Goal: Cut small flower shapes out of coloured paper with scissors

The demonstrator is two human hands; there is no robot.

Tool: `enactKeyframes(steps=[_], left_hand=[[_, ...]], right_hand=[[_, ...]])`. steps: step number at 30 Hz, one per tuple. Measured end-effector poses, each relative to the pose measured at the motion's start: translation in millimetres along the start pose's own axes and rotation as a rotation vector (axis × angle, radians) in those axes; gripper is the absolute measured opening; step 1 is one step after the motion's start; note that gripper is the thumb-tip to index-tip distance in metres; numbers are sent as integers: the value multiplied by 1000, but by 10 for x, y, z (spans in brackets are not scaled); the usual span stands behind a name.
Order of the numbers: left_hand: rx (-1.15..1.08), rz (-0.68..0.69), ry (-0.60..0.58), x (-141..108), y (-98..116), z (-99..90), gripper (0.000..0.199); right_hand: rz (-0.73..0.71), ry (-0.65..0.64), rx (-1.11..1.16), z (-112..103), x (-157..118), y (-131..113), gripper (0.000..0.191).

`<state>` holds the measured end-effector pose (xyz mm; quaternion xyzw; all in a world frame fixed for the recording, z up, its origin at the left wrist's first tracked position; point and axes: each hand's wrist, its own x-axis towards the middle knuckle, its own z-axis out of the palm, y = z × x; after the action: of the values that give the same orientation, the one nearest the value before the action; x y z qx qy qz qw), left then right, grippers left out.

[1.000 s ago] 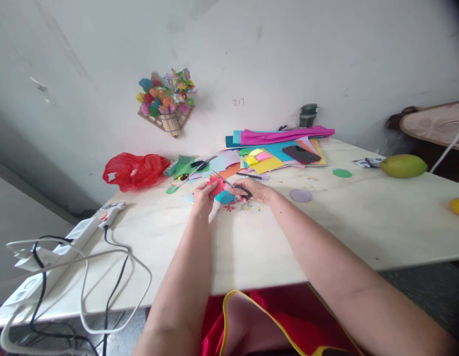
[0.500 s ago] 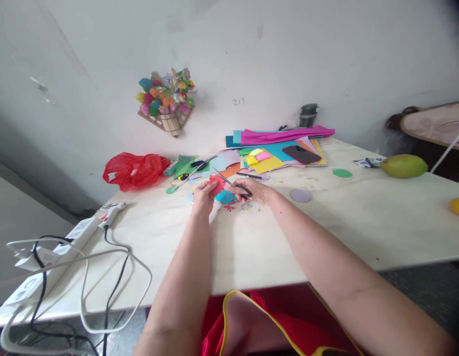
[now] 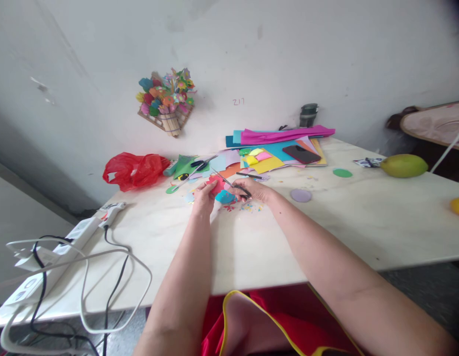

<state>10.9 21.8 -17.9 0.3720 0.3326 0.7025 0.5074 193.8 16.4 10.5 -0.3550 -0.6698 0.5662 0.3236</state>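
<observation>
A white power strip (image 3: 71, 242) lies along the left edge of the pale marbled worktop (image 3: 344, 222); a green oval mango (image 3: 403, 165) rests near the right edge.

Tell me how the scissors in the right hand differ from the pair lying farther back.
The held scissors are gripped by the right hand; the lying pair rests untouched on coloured paper. The held scissors are right beside the red paper, the lying pair nearer the red bag. Both have black handles.

Glossy red plastic bag (image 3: 135, 170)
</observation>
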Motion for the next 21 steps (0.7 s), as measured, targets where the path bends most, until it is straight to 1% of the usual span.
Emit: enactKeyframes(steps=[5,14,21], left_hand=[[-9,-3,5,-3,0,1,28],[-18,3,15,-10,13,15,31],[-14,-3,25,-9,8,5,28]], right_hand=[[-3,15,7,17,-17,-27,22],[-26,6,36,3,19,23,24],[-20,-5,40,-3,18,17,26]])
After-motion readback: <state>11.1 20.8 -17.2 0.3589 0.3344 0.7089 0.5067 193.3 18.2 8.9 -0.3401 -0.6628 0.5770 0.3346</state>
